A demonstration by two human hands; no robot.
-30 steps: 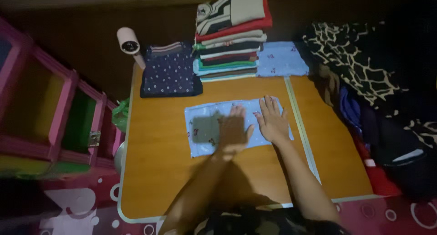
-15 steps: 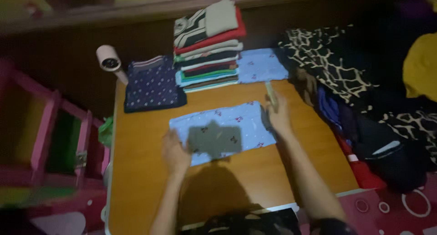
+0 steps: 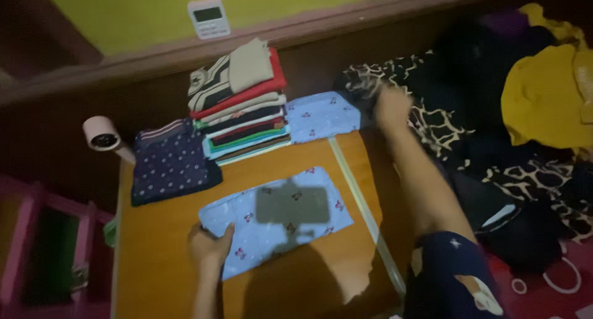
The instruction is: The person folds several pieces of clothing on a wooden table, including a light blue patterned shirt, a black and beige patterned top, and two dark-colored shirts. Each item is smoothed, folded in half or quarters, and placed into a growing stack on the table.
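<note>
Low wooden table point(image 3: 160, 276), seen from above in dim light. A light blue cloth point(image 3: 278, 223) with a small red print lies flat across the middle of the table, folded into a long rectangle, with a dark shadow patch over its centre. Left hand point(image 3: 210, 250) rests at the near left corner of that cloth, fingers curled over the edge and pinching it; the cloth stays flat on the wood. Right hand point(image 3: 392, 106) is well apart from it, stretched out past the far right edge of the table toward a heap of black-and-cream patterned fabric point(image 3: 445, 121); the hand is blurred, so cannot tell whether it is spread or closed, or whether it touches the fabric. At the far edge of the table stands a tall stack of folded clothes point(image 3: 241, 109), striped piece on top, red and green layers below. Just left of the stack lies a folded dark blue dotted garment point(image 3: 170, 164). Just right of the stack lies another folded light blue piece point(image 3: 321, 115). A small round pink-and-white gadget point(image 3: 104, 135) sits off the far left corner. A yellow garment point(image 3: 546, 99) lies on the dark pile at the far right.
</note>
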